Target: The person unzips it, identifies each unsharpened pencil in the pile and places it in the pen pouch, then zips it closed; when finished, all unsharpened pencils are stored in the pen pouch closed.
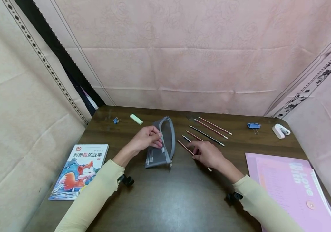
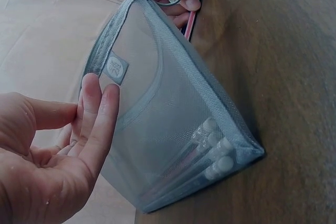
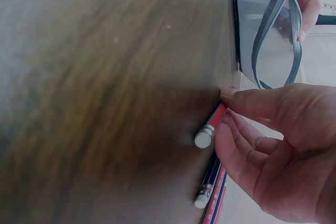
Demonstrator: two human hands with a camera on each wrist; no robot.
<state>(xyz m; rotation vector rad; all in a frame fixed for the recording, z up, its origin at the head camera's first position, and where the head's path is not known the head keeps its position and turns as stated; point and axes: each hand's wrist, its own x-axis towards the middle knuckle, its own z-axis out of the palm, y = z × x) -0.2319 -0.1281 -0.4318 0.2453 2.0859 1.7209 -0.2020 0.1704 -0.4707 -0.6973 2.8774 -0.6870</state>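
Observation:
My left hand (image 1: 146,140) pinches the rim of a grey mesh pencil pouch (image 1: 157,157), whose zipped mouth gapes open. Through the mesh, several white-tipped pencils (image 2: 218,163) show inside, at the bottom. To the right of the pouch, my right hand (image 1: 209,155) holds a red pencil (image 1: 185,147) between thumb and fingers, low over the table. Its white eraser end (image 3: 203,138) points toward me. Beyond that hand lie more pencils in a slanted row, among them a dark pencil (image 1: 207,135) and a red pencil (image 1: 211,129).
A fox picture book (image 1: 79,174) lies at the left, with a pale green eraser (image 1: 136,119) and a small blue clip (image 1: 116,120) farther back. On the right are a blue binder clip (image 1: 253,125), a white stapler (image 1: 280,131) and pink folders (image 1: 284,187). Cloth curtains (image 1: 165,71) surround the table.

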